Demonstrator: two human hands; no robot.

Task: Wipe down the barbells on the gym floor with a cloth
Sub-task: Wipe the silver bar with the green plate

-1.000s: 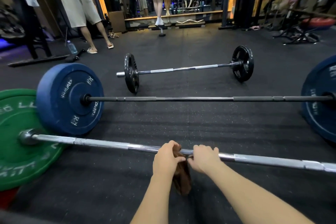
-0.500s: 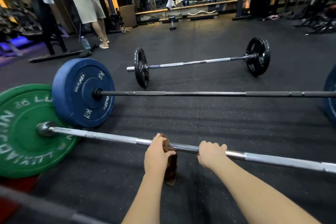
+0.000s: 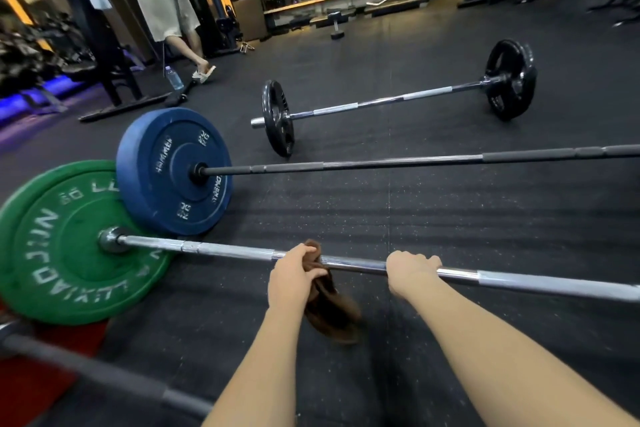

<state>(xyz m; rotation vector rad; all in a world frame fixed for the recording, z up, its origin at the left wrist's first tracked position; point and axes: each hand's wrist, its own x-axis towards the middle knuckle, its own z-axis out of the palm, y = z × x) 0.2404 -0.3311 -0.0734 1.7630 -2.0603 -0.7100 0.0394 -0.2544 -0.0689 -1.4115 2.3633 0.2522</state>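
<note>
On the chrome bar (image 3: 225, 250), my L hand (image 3: 294, 279) curls round the brown cloth (image 3: 329, 305) draped over it; R hand (image 3: 410, 270) grips bare steel just beside. Green plate (image 3: 69, 253) caps the bar's L end; black bar (image 3: 381, 163) w/ blue plate (image 3: 166, 177) lies beyond.

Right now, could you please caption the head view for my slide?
Left hand holds a brown cloth against the chrome green-plated barbell; right hand grips the bar.

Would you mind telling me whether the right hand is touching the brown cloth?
Apart. The head view shows a stretch of bare silver bar between the right hand and the brown cloth, which the left hand grips.
</note>
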